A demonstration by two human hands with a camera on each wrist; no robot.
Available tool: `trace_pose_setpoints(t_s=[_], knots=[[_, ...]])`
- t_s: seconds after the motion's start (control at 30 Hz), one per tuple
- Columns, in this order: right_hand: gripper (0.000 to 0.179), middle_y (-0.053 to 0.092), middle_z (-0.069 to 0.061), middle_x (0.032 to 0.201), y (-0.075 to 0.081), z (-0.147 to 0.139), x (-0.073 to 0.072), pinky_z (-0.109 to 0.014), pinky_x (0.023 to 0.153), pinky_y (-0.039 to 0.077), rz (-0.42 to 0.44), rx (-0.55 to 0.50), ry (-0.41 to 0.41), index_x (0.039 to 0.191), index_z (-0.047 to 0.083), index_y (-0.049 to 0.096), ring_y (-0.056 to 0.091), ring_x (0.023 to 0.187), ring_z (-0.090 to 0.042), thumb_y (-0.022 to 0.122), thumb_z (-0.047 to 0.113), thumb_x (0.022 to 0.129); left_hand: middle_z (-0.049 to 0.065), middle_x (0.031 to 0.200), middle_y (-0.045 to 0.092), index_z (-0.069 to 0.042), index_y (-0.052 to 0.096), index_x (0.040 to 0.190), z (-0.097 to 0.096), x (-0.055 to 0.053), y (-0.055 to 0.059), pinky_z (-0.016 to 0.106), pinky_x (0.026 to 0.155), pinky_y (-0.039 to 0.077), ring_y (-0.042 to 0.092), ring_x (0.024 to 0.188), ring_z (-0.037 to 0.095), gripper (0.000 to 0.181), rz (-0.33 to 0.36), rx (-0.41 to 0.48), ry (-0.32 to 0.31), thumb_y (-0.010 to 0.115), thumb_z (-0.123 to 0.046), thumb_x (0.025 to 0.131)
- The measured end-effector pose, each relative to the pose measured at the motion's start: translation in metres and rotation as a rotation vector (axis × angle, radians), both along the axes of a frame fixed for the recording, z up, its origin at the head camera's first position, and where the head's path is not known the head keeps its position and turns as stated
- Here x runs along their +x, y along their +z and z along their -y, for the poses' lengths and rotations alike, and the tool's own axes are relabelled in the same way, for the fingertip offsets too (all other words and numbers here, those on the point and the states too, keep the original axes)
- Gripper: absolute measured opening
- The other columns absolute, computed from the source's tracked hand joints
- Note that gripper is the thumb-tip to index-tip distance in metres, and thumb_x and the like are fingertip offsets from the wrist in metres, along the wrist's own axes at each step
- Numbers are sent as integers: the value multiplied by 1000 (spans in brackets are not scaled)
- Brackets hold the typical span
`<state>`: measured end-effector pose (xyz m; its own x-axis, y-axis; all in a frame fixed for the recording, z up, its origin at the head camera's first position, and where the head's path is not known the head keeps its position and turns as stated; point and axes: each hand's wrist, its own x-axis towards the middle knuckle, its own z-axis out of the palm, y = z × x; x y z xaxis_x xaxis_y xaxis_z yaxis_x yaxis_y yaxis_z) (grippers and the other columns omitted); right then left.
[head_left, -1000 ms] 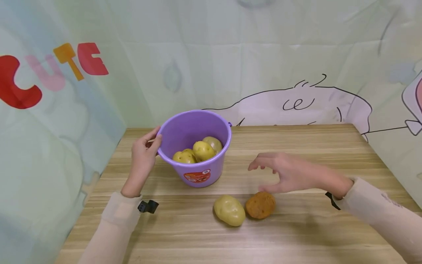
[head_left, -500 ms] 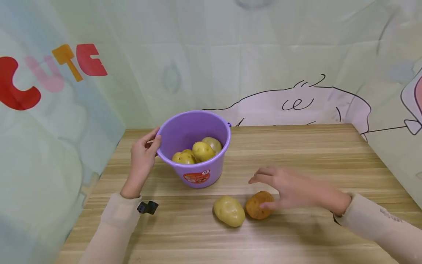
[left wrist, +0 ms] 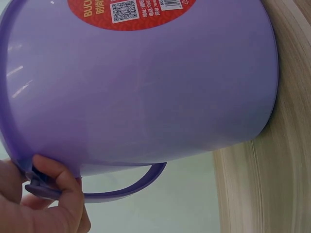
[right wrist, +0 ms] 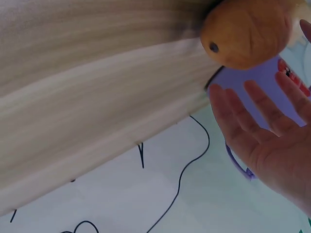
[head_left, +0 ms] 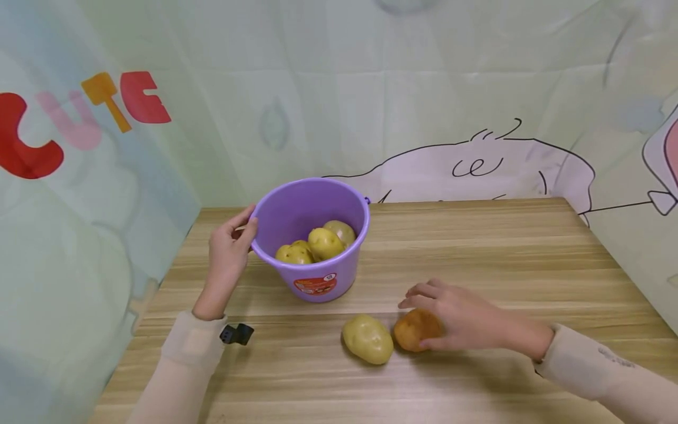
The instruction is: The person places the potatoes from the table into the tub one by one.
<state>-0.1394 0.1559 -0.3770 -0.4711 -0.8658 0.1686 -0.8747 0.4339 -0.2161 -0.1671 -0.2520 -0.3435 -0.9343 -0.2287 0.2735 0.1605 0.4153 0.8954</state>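
Note:
A purple bucket (head_left: pixel 344 281) stands on the wooden table with several yellow potatoes (head_left: pixel 325 242) inside. My left hand (head_left: pixel 226 256) grips its left rim; in the left wrist view, thumb and fingers close round the rim by the handle (left wrist: pixel 121 192). Right of and nearer than the bucket lie a pale yellow potato (head_left: pixel 368 339) and an orange-brown potato (head_left: pixel 412 331), side by side. Over the orange-brown one, from the right, reaches my right hand (head_left: pixel 466 318), thumb and fingers spread around it. The right wrist view has the extended fingers (right wrist: pixel 238 119) just short of its surface.
A pale printed cloth (head_left: pixel 328 94) hangs behind the table and along its left side. The bucket's front carries a red label (head_left: pixel 316 284). Bare wood (head_left: pixel 477 235) stretches behind my right hand to the table's back edge.
My right hand has come down and nearer, from above and behind the orange-brown potato to around its right side. The left hand keeps its hold on the bucket; both loose potatoes lie where they were.

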Motion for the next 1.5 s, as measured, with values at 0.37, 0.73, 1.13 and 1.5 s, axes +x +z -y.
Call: trace_pose_setpoints(t_s=[0.37,0.73,1.13,1.5], knots=[[57,61,-1,120,-13,2,-2,-42,85,58,14,24,23,124,15,65,58,106,-21,85,38,76,20,131,61,-2,55,141,1,-1,-1,13,73,56,63,101,28,44,-10,-7,6,55,-24,103],[61,60,2,116,-17,4,0,-38,84,58,94,81,42,128,12,63,57,102,-16,86,37,77,20,131,61,-3,54,142,-1,0,1,13,76,56,63,106,35,44,-6,9,-6,54,-24,103],[60,60,4,113,-22,7,-3,-34,81,58,111,72,42,126,12,63,57,99,-16,86,35,76,20,132,60,-3,54,142,-1,1,1,12,75,56,63,106,35,44,-7,1,-6,54,-24,104],[58,61,4,111,-22,7,-5,-32,79,57,112,58,45,125,12,64,56,96,-15,85,36,76,20,131,61,-2,54,142,-1,0,1,13,75,56,63,105,35,44,-2,-3,5,54,-23,103]])
